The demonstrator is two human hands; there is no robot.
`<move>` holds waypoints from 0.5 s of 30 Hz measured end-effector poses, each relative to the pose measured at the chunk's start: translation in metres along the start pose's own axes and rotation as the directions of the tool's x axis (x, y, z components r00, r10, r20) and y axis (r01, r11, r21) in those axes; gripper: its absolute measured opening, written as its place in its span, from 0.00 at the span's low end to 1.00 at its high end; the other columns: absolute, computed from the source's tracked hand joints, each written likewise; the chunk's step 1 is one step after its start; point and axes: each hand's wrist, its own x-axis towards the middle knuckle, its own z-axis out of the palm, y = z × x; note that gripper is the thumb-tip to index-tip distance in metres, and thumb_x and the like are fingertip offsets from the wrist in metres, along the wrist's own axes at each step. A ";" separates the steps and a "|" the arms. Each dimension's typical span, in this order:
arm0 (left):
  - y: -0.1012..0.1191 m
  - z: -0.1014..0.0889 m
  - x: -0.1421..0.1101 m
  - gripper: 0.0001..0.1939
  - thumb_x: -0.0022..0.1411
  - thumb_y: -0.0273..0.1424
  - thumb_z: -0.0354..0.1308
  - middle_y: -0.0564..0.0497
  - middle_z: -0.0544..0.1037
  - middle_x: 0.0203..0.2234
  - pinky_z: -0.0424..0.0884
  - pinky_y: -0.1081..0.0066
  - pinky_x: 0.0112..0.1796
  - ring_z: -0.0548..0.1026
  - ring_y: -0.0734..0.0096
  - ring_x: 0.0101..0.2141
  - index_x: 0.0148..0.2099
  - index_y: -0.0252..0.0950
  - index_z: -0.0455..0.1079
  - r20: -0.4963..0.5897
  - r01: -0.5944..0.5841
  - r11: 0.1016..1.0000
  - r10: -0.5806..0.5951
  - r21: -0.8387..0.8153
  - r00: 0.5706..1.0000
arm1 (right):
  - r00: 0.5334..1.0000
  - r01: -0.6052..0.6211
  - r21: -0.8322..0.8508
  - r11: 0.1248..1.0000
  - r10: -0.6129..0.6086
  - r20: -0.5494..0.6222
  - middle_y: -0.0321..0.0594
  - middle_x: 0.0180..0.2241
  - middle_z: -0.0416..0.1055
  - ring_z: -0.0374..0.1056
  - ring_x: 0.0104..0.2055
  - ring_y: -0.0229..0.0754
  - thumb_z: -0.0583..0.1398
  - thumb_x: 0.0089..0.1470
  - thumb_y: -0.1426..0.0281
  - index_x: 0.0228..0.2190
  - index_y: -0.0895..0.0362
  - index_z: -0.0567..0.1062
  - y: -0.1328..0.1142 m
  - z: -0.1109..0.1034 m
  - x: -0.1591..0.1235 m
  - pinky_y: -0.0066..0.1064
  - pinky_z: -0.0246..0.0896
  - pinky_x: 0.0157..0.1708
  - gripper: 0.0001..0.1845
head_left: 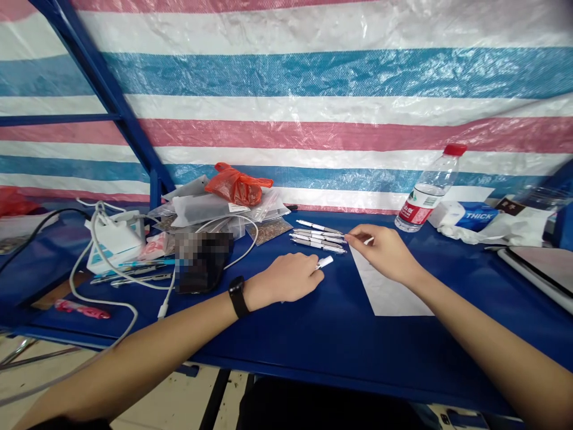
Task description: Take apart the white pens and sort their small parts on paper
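My left hand (286, 278) rests on the blue tabletop (331, 322), its fingertips pinching a short white pen part (324, 262). A black wristwatch (239, 297) sits on that wrist. My right hand (380, 254) hovers just beyond, with a small white piece (368, 240) between finger and thumb. Its index fingertip comes close to several white pens (317, 237), which lie side by side on the table. Under my right hand lies a white sheet of paper (387, 289).
A water bottle (428, 191) lies at the right, beside a crumpled white packet (474, 218). Plastic bags (210, 206), a red bag (237, 185), a white charger with cables (115, 237), a blurred dark object (201, 261) and loose pens (134, 273) crowd the left.
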 end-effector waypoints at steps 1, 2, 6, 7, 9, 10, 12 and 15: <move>0.001 0.000 0.002 0.11 0.69 0.33 0.44 0.50 0.74 0.26 0.66 0.68 0.28 0.75 0.65 0.26 0.34 0.37 0.63 0.036 -0.014 0.975 0.023 -0.220 0.999 | 0.998 -0.010 0.076 0.997 0.005 0.066 0.41 0.30 0.78 0.72 0.31 0.46 0.60 0.57 0.55 0.28 0.54 0.78 -0.003 0.001 -0.003 0.39 0.66 0.35 0.17; 0.002 -0.001 0.003 0.11 0.69 0.34 0.44 0.53 0.72 0.24 0.65 0.70 0.27 0.73 0.70 0.24 0.34 0.38 0.61 0.068 -0.015 0.896 0.050 -0.444 0.996 | 0.989 -0.031 0.165 0.986 0.006 0.147 0.41 0.29 0.77 0.72 0.31 0.44 0.61 0.57 0.53 0.29 0.55 0.78 -0.006 0.002 -0.005 0.38 0.66 0.34 0.18; 0.009 0.004 0.003 0.05 0.66 0.32 0.49 0.60 0.61 0.21 0.59 0.75 0.23 0.62 0.79 0.19 0.36 0.38 0.60 0.057 -0.006 0.452 0.124 -0.892 0.991 | 0.948 -0.160 0.441 0.883 0.012 0.319 0.39 0.30 0.76 0.70 0.29 0.39 0.65 0.56 0.53 0.34 0.55 0.77 -0.020 0.009 -0.017 0.33 0.65 0.30 0.18; 0.011 0.006 0.002 0.04 0.64 0.31 0.50 0.61 0.58 0.20 0.56 0.76 0.22 0.57 0.80 0.19 0.35 0.38 0.59 0.050 -0.003 0.384 0.127 -0.923 0.991 | 0.955 -0.160 0.479 0.863 0.013 0.296 0.38 0.30 0.75 0.70 0.29 0.39 0.66 0.54 0.54 0.34 0.55 0.76 -0.023 0.011 -0.018 0.32 0.65 0.30 0.17; 0.014 0.010 -0.001 0.05 0.61 0.28 0.52 0.62 0.54 0.20 0.48 0.77 0.21 0.49 0.82 0.18 0.33 0.38 0.57 0.066 0.025 0.279 0.136 -0.960 0.988 | 0.973 -0.123 0.522 0.844 -0.001 0.232 0.38 0.32 0.75 0.69 0.31 0.39 0.68 0.52 0.56 0.34 0.55 0.76 -0.026 0.015 -0.021 0.32 0.66 0.30 0.16; 0.015 0.011 -0.003 0.06 0.60 0.28 0.52 0.63 0.52 0.19 0.46 0.77 0.21 0.47 0.82 0.18 0.33 0.38 0.56 0.077 0.041 0.234 0.146 -0.971 0.986 | 0.977 -0.101 0.527 0.844 -0.015 0.212 0.39 0.33 0.75 0.69 0.32 0.40 0.69 0.51 0.57 0.34 0.55 0.77 -0.028 0.017 -0.022 0.33 0.66 0.31 0.15; 0.016 0.014 -0.006 0.08 0.59 0.28 0.52 0.64 0.51 0.18 0.44 0.76 0.21 0.46 0.83 0.17 0.33 0.39 0.54 0.096 0.068 0.164 0.173 -0.984 0.980 | 0.979 -0.070 0.512 0.856 -0.039 0.198 0.40 0.34 0.76 0.69 0.33 0.42 0.68 0.51 0.57 0.34 0.54 0.78 -0.030 0.018 -0.022 0.34 0.67 0.32 0.15; 0.016 0.014 -0.008 0.07 0.58 0.27 0.51 0.64 0.52 0.17 0.44 0.75 0.21 0.46 0.83 0.15 0.32 0.39 0.54 0.099 0.074 0.109 0.239 -0.991 0.966 | 0.978 -0.060 0.504 0.862 -0.049 0.202 0.41 0.34 0.75 0.69 0.35 0.43 0.69 0.50 0.57 0.31 0.55 0.78 -0.031 0.016 -0.023 0.36 0.66 0.34 0.14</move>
